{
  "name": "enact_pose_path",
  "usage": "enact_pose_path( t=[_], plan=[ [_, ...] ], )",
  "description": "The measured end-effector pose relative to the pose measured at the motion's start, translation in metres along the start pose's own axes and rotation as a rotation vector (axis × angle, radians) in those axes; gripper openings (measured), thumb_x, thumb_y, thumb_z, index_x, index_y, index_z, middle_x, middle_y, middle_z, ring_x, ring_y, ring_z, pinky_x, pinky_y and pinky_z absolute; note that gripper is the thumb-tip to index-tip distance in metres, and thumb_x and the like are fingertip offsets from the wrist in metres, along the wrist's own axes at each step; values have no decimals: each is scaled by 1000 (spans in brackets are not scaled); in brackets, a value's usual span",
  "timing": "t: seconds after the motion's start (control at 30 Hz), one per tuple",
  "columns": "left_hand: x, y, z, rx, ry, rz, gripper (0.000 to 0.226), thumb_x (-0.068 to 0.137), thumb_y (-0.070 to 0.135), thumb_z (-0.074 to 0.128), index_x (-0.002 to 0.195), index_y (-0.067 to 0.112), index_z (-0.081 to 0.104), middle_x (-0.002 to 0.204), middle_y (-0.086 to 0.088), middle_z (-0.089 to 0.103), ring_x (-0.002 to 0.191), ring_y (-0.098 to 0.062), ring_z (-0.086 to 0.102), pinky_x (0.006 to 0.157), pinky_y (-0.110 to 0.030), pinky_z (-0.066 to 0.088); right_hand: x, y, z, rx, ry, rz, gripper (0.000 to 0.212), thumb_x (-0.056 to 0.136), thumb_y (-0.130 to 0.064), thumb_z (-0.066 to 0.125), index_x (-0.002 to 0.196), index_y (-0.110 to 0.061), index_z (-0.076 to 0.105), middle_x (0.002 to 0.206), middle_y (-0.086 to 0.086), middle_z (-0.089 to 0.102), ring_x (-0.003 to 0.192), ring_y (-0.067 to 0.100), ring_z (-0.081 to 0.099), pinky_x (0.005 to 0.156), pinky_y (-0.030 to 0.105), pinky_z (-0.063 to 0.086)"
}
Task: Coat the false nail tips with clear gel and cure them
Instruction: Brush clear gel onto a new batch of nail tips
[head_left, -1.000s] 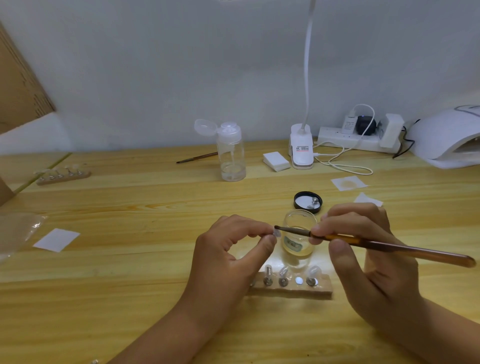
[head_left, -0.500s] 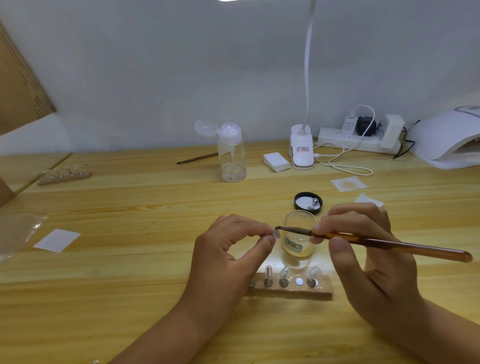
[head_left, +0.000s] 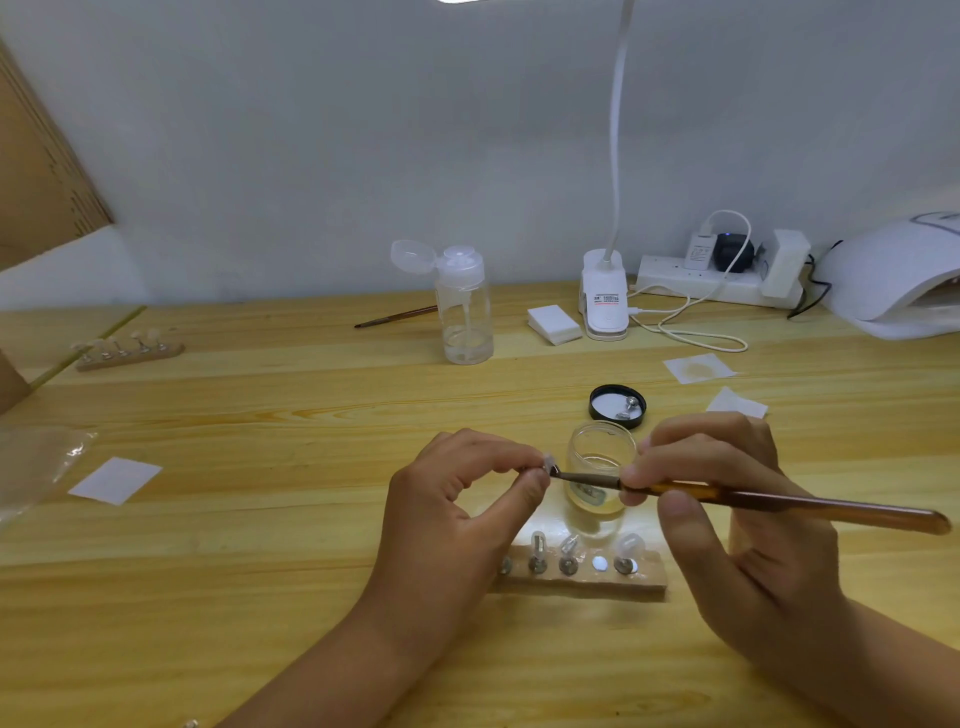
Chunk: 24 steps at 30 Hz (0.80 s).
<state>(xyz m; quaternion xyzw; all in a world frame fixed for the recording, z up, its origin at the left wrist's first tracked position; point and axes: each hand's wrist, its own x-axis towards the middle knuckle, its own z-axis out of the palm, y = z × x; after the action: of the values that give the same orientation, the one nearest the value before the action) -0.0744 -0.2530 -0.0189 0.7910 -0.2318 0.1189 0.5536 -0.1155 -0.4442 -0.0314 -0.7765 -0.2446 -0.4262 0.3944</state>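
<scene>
The left hand (head_left: 457, 514) is pinching a nail tip (head_left: 547, 460) in its fingers above the bench (head_left: 260, 571), just left of the gel jar (head_left: 600, 457); the right hand (head_left: 743, 545) is pinching the brush (head_left: 753, 498). The brush's long axis is lying left-right, bristles meeting the tip from the right.

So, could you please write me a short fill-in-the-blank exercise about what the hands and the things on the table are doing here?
1. The right hand holds a brush whose bristles touch the ____ pinched by the left hand.
2. The glass jar behind the brush stands uncapped; its ____ lid lies on the table beyond it.
3. The flip cap of the pump bottle is ____.

Missing words: nail tip; black; open.
</scene>
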Motion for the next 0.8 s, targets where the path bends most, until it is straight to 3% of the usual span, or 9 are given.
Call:
enact_pose_path(
  t=[0.13, 0.27, 0.37, 0.47, 0.6, 0.7, 0.8],
  plan=[
    [0, -1, 0, 1, -2, -3, 17, 79, 12, 78, 82, 29, 77, 84, 17, 72, 92, -8, 64, 76, -6, 39, 0, 0, -1, -1, 23, -4, 17, 88, -14, 47, 94, -24, 60, 84, -7, 66, 99, 12, 58, 85, 37, 39],
    [0, -1, 0, 9, -1, 2, 19, 79, 12, 79, 81, 31, 76, 82, 18, 71, 91, -7, 63, 75, -6, 38, 0, 2, 0, -37, 12, 19, 17, 100, -31, 47, 98, -25, 62, 92, -12, 67, 102, 12, 57, 87, 34, 38],
    [-1, -1, -1, 8, 2, -1, 20, 79, 12, 79, 81, 32, 76, 83, 19, 72, 92, -6, 64, 75, -5, 38, 0, 2, 1, -31, -8, 3, 15, 92, -19, 50, 94, -25, 63, 90, -16, 65, 102, 10, 57, 85, 36, 40],
    [-1, -1, -1, 4, -5, -3, 19, 79, 12, 78, 82, 31, 77, 83, 18, 72, 91, -7, 64, 75, -5, 38, -1, 0, 0, -7, 5, -6, 18, 87, -13, 47, 93, -24, 60, 81, -7, 65, 100, 11, 57, 85, 36, 39],
    [0, -1, -1, 0, -9, -9, 18, 79, 13, 78, 82, 30, 77, 83, 18, 72, 91, -7, 64, 75, -5, 39, 0, 1, -1, -23, 26, 1, 11, 95, -22, 49, 97, -24, 59, 85, -8, 66, 100, 13, 57, 88, 33, 37],
    [0, -2, -1, 6, -4, -7, 18, 78, 12, 79, 81, 30, 77, 82, 18, 72, 90, -7, 64, 75, -6, 39, 0, 2, 1, -46, 5, 16, 17, 102, -33, 46, 101, -25, 61, 92, -13, 67, 103, 11, 58, 87, 37, 39],
    [0, -2, 0, 14, -3, 1, 19, 79, 12, 79, 82, 31, 77, 82, 18, 72, 90, -6, 64, 75, -6, 39, -1, 1, 1, -7, 0, 6, 14, 91, -18, 51, 93, -23, 64, 87, -12, 65, 102, 10, 57, 81, 43, 43]
  ],
)
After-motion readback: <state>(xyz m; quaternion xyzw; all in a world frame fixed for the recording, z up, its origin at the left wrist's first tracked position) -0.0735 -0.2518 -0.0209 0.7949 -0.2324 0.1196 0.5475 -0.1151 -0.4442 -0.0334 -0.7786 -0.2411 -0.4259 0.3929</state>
